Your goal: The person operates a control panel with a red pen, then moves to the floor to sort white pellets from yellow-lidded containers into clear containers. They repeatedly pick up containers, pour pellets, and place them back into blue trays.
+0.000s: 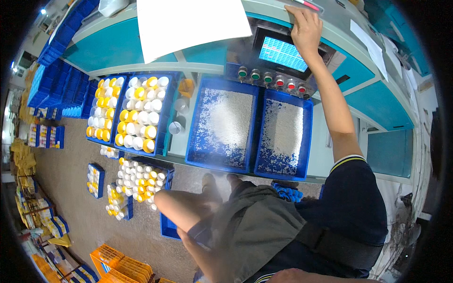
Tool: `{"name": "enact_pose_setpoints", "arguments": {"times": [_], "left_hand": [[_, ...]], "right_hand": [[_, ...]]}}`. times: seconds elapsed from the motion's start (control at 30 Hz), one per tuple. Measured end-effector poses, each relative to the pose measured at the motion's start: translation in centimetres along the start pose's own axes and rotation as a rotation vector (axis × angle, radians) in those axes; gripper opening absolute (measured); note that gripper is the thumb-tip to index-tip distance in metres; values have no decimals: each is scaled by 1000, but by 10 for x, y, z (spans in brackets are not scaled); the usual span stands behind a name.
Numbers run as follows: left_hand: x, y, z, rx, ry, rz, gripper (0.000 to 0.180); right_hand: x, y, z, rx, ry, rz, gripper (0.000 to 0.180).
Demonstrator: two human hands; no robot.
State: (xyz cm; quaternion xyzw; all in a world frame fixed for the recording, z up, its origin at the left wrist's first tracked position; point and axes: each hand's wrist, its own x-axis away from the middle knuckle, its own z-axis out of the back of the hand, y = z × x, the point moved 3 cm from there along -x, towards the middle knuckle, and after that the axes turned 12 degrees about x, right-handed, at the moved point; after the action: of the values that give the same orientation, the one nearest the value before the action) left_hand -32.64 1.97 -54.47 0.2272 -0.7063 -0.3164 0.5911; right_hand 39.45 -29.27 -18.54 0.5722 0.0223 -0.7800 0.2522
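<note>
My right hand (306, 30) reaches up to the grey top ledge of a teal machine (339, 78). Its fingers are stretched out and touch the ledge, holding nothing that I can see. A pink-and-white pen (309, 4) lies just beyond them. Below the wrist is a lit blue touchscreen (283, 54), with a row of green and red push buttons (279, 82) beside it. My left arm (200, 257) is low in the picture by my bent leg; its hand is hidden. Two blue trays (252, 162) before me hold small pale grey pieces.
Left of them, blue crates (114, 137) hold white and yellow cups. More filled crates (96, 181) stand on the floor. A white sheet (191, 28) hangs over the machine front. Stacked blue bins (56, 87) stand at far left, orange crates (122, 266) at the lower left.
</note>
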Motion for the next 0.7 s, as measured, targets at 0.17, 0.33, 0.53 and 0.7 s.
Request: {"name": "enact_pose_setpoints", "arguments": {"times": [0.17,0.33,0.53,0.7], "left_hand": [[9,-79,47,-193,35,210,29],[4,-112,91,-361,27,357,29],[-57,-90,121,-482,-41,365,30],[-198,32,69,-526,-93,-182,33]], "right_hand": [[1,3,-1,-50,42,16,49],[-3,-4,5,-56,68,4,47],[9,-4,2,-3,-35,-34,52],[4,-5,1,73,-200,-27,67]]}}
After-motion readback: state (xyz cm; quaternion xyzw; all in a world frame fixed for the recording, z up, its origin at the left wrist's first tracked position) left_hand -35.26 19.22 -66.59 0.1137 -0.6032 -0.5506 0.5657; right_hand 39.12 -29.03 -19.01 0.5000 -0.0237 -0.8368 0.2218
